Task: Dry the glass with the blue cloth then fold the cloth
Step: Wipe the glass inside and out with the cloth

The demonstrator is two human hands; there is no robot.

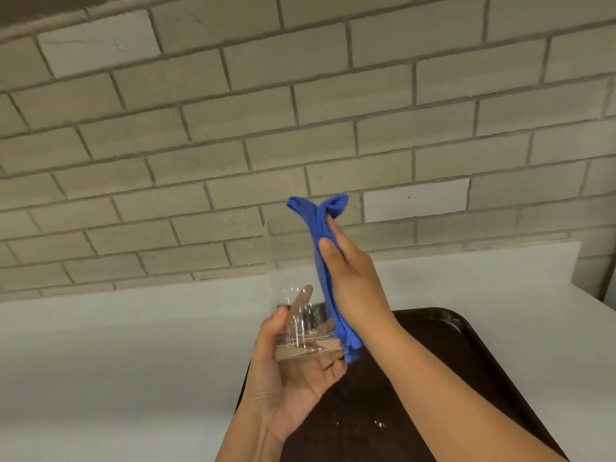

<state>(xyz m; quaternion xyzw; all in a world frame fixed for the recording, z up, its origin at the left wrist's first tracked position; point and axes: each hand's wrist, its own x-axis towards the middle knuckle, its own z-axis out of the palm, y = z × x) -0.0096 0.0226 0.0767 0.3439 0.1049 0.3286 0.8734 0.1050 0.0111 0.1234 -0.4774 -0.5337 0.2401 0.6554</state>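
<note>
**Glass held up, blue cloth pressed along its side**

A clear drinking glass (295, 295) is held above the near-left corner of a dark brown tray (450, 355), upright and tilted slightly. Its thick base is cradled in the left hand (290, 371), whose fingers (301, 303) are wrapped around the lower wall, closed on the glass; one finger is seen through the transparent wall. A blue cloth (321, 261) is gripped in the right hand (353, 281), bunched lengthwise into a long roll. The right fingers are closed on the cloth, the thumb (328, 248) laid across it. The cloth is pressed against the right side of the glass, its upper end flaring above the rim and its lower end hanging past the base. The tray is set on a white tabletop (133, 355), with a few water drops (378, 424) on its surface. A grey brick wall (233, 128) is seen behind.
</note>
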